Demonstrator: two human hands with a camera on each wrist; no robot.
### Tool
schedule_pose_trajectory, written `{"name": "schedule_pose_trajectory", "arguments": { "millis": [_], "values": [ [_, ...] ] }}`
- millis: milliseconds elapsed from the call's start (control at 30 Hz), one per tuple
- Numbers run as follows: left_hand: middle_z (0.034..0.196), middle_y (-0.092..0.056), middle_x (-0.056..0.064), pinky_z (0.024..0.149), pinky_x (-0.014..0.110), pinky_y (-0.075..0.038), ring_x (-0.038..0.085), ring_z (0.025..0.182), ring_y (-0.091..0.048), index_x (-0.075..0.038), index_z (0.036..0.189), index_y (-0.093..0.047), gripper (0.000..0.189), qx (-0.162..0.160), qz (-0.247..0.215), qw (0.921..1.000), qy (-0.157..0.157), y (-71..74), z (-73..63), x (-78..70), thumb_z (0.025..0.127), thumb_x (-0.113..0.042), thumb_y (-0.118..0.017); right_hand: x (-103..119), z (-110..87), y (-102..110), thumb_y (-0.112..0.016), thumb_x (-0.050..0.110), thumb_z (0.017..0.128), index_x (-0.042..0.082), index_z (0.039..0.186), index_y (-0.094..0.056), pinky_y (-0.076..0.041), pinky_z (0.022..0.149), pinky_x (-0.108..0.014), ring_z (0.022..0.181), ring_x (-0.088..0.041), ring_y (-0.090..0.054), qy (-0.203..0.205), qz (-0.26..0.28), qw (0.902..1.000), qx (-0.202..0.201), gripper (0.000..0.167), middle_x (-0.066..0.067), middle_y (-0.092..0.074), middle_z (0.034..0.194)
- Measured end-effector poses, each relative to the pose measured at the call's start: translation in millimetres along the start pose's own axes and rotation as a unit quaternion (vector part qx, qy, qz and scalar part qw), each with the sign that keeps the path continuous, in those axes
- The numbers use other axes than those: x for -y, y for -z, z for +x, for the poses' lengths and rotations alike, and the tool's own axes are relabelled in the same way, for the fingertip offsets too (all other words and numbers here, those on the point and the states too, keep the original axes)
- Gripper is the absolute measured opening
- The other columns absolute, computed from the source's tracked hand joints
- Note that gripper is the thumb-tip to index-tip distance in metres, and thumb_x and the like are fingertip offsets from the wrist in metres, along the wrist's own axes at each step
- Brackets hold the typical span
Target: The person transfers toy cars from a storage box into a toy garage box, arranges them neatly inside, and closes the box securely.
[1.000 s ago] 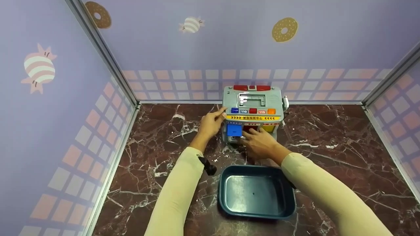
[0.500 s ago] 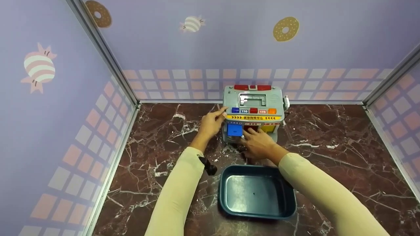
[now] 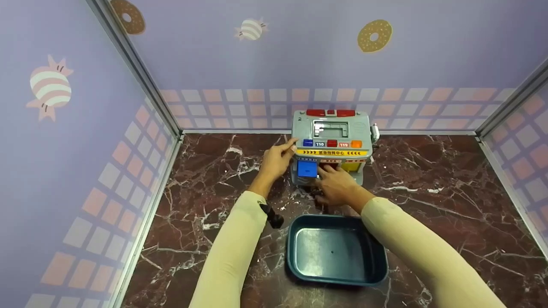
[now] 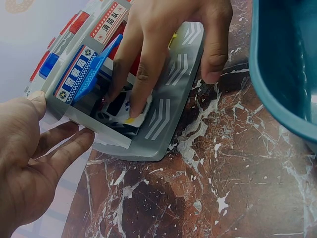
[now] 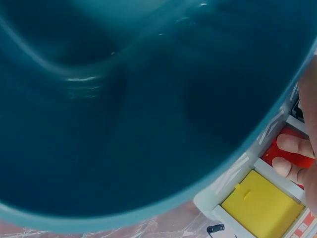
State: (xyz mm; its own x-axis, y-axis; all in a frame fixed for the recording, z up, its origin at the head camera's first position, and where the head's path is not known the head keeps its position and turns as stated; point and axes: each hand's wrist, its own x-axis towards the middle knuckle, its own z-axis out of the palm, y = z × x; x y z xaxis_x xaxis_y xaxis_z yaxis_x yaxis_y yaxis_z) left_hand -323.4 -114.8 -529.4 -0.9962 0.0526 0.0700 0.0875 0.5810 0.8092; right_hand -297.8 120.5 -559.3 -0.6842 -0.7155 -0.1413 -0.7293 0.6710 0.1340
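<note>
A grey toy emergency station [image 3: 332, 128] stands against the back wall. Its blue door [image 3: 307, 169] is swung up, and a small white toy car [image 4: 124, 110] sits in the doorway beneath. At the station's left front corner rests my left hand [image 3: 275, 161], one digit on the roof edge and other fingers against the side wall. My right hand [image 3: 337, 186] reaches to the front; in the left wrist view two extended fingers touch the car, with the thumb held apart. Two more fingertips lie on the red door [image 5: 292, 151] in the right wrist view.
A dark teal plastic basin [image 3: 332, 280] lies in front of the station, under the right forearm. The yellow door [image 5: 262, 206] is down. Walls enclose the marbled tabletop [image 3: 205, 239] at the back and both sides.
My right hand has shifted slightly, its fingers staying at the doorways. The left hand keeps its place on the station; the view has moved a little.
</note>
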Motion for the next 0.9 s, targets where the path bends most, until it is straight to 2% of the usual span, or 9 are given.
{"name": "schedule_pose_trajectory", "arguments": {
  "millis": [100,167,267,400,567,667,767,900],
  "values": [
    [0.113,-0.078,0.01,0.094,0.044,-0.053,0.024,0.1,-0.065,-0.036,0.153,-0.067,0.04,-0.003,0.015,0.9999,0.006,-0.7,-2.1,-3.2,0.114,-0.04,-0.06,-0.3,0.9,1.5,-0.074,0.052,0.102,0.015,0.157,-0.062,-0.051,0.116,-0.067,0.143,-0.045,-0.056,-0.008,-0.005,0.9999,0.003,0.068,-0.018,-0.053,0.166],
    [0.12,-0.08,0.011,0.095,0.045,-0.054,0.025,0.103,-0.066,-0.037,0.153,-0.067,0.04,0.0,0.018,0.9998,0.006,-1.1,-2.5,-3.2,0.114,-0.042,-0.06,-0.6,1.5,2.2,-0.075,0.052,0.101,0.014,0.154,-0.065,-0.053,0.115,-0.066,0.142,-0.045,-0.057,-0.012,-0.004,0.9999,0.007,0.066,-0.017,-0.053,0.165],
    [0.112,-0.079,0.013,0.093,0.045,-0.054,0.026,0.099,-0.066,-0.036,0.153,-0.067,0.04,0.0,0.018,0.9998,0.003,-1.7,-2.0,-2.5,0.114,-0.042,-0.06,-1.3,3.0,3.4,-0.076,0.051,0.101,0.012,0.148,-0.07,-0.054,0.114,-0.064,0.141,-0.044,-0.058,-0.016,0.001,0.9998,0.01,0.061,-0.016,-0.055,0.164],
    [0.094,-0.071,0.012,0.088,0.044,-0.053,0.025,0.087,-0.061,-0.035,0.153,-0.067,0.041,-0.001,0.016,0.9999,-0.003,-2.3,-1.6,-2.1,0.114,-0.041,-0.061,-2.2,6.1,5.0,-0.075,0.05,0.102,0.01,0.143,-0.072,-0.054,0.114,-0.064,0.138,-0.044,-0.061,-0.026,0.008,0.9992,0.029,0.058,-0.016,-0.057,0.161],
    [0.088,-0.066,0.009,0.084,0.041,-0.051,0.022,0.081,-0.056,-0.036,0.154,-0.067,0.04,0.0,0.022,0.9997,-0.006,-3.1,-1.8,-2.1,0.114,-0.04,-0.059,-2.0,12.3,6.4,-0.073,0.052,0.104,0.003,0.138,-0.074,-0.058,0.109,-0.062,0.131,-0.043,-0.065,-0.04,-0.003,0.9973,0.061,0.06,-0.017,-0.061,0.156],
    [0.091,-0.07,0.009,0.085,0.041,-0.051,0.019,0.081,-0.057,-0.036,0.153,-0.067,0.04,-0.004,0.024,0.9997,-0.008,-2.2,-1.9,-3.1,0.114,-0.04,-0.059,-1.8,15.7,6.1,-0.072,0.052,0.104,0.001,0.133,-0.075,-0.061,0.104,-0.061,0.127,-0.041,-0.067,-0.042,-0.012,0.9971,0.063,0.059,-0.017,-0.063,0.152],
    [0.096,-0.074,0.014,0.087,0.043,-0.053,0.021,0.083,-0.058,-0.035,0.154,-0.067,0.04,-0.001,0.022,0.9997,-0.006,-0.7,-2.4,-4.2,0.114,-0.04,-0.059,-2.1,16.4,5.5,-0.072,0.05,0.105,0.0,0.13,-0.076,-0.063,0.1,-0.06,0.125,-0.042,-0.068,-0.039,-0.015,0.9977,0.054,0.057,-0.017,-0.064,0.151],
    [0.114,-0.079,0.016,0.098,0.048,-0.056,0.026,0.098,-0.065,-0.035,0.153,-0.067,0.04,-0.004,0.023,0.9997,0.001,0.9,-2.0,-3.9,0.114,-0.04,-0.06,-2.2,13.2,5.7,-0.073,0.049,0.104,0.003,0.133,-0.076,-0.062,0.102,-0.061,0.127,-0.043,-0.067,-0.026,-0.008,0.999,0.036,0.054,-0.017,-0.061,0.156]
  ]
}}
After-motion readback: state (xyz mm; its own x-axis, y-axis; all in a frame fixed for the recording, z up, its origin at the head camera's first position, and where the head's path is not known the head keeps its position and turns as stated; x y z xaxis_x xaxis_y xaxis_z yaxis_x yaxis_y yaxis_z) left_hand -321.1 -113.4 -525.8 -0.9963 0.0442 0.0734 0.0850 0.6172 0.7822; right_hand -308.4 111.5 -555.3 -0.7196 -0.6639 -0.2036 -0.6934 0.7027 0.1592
